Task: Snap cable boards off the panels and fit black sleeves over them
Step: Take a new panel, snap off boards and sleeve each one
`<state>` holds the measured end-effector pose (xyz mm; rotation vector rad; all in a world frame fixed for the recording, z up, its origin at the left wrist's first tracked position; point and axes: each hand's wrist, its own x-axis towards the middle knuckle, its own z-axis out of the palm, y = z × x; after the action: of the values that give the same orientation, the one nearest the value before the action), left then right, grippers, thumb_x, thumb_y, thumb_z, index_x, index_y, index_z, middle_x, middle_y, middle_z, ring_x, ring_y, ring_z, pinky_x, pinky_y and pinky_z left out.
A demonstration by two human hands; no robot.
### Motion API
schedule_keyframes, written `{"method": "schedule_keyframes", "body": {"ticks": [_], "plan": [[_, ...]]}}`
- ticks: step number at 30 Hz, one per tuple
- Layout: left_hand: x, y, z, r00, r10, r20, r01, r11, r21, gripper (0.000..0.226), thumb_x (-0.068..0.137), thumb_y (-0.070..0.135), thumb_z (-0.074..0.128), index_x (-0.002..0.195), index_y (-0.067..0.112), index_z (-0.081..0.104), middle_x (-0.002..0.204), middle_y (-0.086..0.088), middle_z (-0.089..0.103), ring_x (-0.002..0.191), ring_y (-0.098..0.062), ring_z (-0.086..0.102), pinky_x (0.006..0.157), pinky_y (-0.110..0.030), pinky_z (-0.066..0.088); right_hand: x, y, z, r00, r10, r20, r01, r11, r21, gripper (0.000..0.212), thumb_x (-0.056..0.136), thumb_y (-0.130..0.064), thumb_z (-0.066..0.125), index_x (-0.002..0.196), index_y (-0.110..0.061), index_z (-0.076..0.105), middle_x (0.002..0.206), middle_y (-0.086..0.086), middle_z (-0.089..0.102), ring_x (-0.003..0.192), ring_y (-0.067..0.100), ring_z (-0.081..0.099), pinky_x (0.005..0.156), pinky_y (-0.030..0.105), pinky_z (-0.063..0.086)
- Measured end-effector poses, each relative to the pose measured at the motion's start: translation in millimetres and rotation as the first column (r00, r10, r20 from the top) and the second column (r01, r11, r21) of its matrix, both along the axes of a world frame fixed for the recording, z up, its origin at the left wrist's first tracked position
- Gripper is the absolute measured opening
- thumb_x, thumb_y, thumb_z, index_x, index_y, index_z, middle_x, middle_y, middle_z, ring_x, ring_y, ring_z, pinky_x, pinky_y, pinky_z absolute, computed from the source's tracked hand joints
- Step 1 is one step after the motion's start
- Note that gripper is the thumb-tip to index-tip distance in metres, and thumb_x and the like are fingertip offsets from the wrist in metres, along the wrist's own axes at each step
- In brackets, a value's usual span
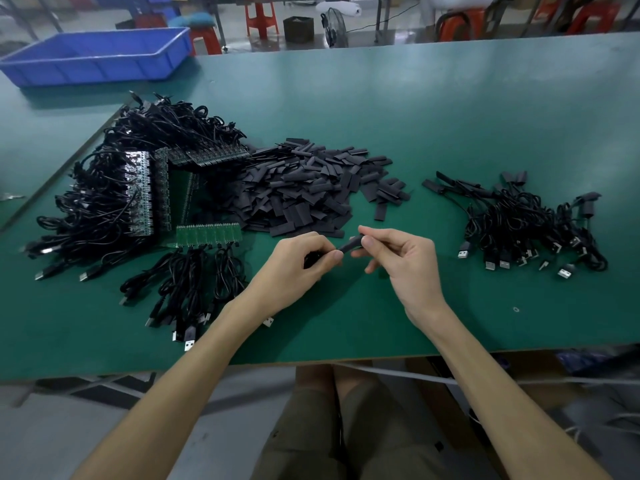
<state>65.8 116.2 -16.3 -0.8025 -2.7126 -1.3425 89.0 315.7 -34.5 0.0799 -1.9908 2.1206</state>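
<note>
Pinching opposite ends of one flat, matte black sleeve (350, 246), the left hand (300, 264) and right hand (403, 263) meet above the smooth green table (346, 323); what the sleeve covers cannot be made out. Just left lies a green panel (207, 234) trailing glossy cables (187, 271). Beyond spreads a loose sleeve pile (304, 188), then a blue plastic bin (97, 60).

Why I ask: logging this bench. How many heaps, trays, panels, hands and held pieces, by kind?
Blue plastic tray: 1
Heap of loose black sleeves: 1
Heap of black cables on green panels: 1
Heap of sleeved black cables: 1
Separate green panel strip: 1
Black sleeve both hands pinch: 1
Left hand, right hand: 2
Total: 8
</note>
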Motion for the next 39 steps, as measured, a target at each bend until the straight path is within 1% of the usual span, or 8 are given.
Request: {"method": "schedule_keyframes", "body": {"ticks": [12,16,20,24,28,31,34,39], "plan": [[-3,-2,0,0.995,0.018,0.102,-0.017,1.0,-0.011,0.016,0.101,0.036,0.059,0.109,0.026,0.069,0.096,0.011,0.066,0.073,-0.005,0.063,0.069,-0.017,0.047,0,3,3,0.992,-0.124,0.033,0.128,0.982,-0.138,0.015,0.095,0.001,0.068,0.107,-0.005,0.076,0.089,0.01,0.079,0.081,0.023,0.077,0.066,0.024,0.057],[-10,-5,11,0.942,-0.005,0.336,0.011,1.0,-0.015,0.021,0.096,0.037,0.067,0.113,0.023,0.068,0.099,0.005,0.074,0.087,-0.007,0.07,0.08,-0.022,0.054,0,5,5,0.984,-0.161,0.074,0.174,0.959,-0.224,0.017,0.096,0.0,0.067,0.111,-0.002,0.074,0.092,0.008,0.079,0.08,0.019,0.075,0.069,0.024,0.058],[-19,3,33,0.891,-0.049,0.451,-0.02,0.989,0.146,0.015,0.094,0.028,0.072,0.102,0.016,0.076,0.088,0.0,0.078,0.078,-0.016,0.072,0.069,-0.018,0.054,-1,5,6,0.986,-0.128,0.107,0.153,0.948,-0.278,0.029,0.1,-0.006,0.063,0.128,0.0,0.065,0.098,0.007,0.079,0.089,0.024,0.077,0.071,0.026,0.059],[-40,34,57,0.844,-0.047,0.534,-0.193,0.902,0.385,0.023,0.096,0.02,0.069,0.11,0.003,0.071,0.085,-0.006,0.074,0.069,-0.02,0.066,0.059,-0.025,0.055,-2,2,4,0.988,-0.07,0.136,0.07,0.998,0.004,0.027,0.102,-0.005,0.06,0.129,-0.006,0.065,0.098,0.0,0.08,0.087,0.019,0.077,0.069,0.027,0.058],[-69,89,72,0.816,-0.06,0.575,-0.241,0.868,0.433,0.019,0.098,0.014,0.067,0.107,-0.003,0.071,0.08,-0.009,0.07,0.062,-0.017,0.063,0.057,-0.026,0.055,-1,-7,3,0.987,0.024,0.157,-0.085,0.914,0.396,0.017,0.096,-0.011,0.069,0.108,-0.021,0.075,0.087,-0.006,0.078,0.08,0.01,0.071,0.081,0.028,0.055],[-88,131,68,0.804,-0.004,0.595,-0.258,0.899,0.355,0.02,0.097,0.013,0.068,0.103,-0.007,0.069,0.084,-0.017,0.068,0.058,-0.02,0.064,0.057,-0.028,0.058,1,-8,7,0.988,0.054,0.143,-0.117,0.867,0.484,0.015,0.095,-0.016,0.07,0.108,-0.022,0.075,0.086,-0.007,0.073,0.075,0.007,0.062,0.078,0.023,0.05],[-96,163,55,0.774,0.028,0.633,-0.226,0.945,0.235,0.021,0.095,0.015,0.071,0.099,-0.005,0.066,0.091,-0.018,0.065,0.073,-0.026,0.065,0.08,-0.046,0.063,2,-7,10,0.987,0.044,0.153,-0.123,0.822,0.555,0.007,0.094,-0.017,0.068,0.094,-0.023,0.071,0.077,-0.013,0.066,0.068,0.001,0.057,0.065,0.017,0.045],[-88,186,33,0.698,-0.007,0.716,-0.225,0.947,0.229,0.033,0.095,0.006,0.069,0.119,-0.012,0.056,0.115,-0.026,0.068,0.094,-0.036,0.074,0.077,-0.048,0.063,0,-6,6,0.984,-0.041,0.171,-0.077,0.774,0.628,0.046,0.088,-0.003,0.062,0.058,-0.024,0.034,0.041,-0.008,0.038,0.042,0.005,0.038,0.044,0.022,0.021]]}}
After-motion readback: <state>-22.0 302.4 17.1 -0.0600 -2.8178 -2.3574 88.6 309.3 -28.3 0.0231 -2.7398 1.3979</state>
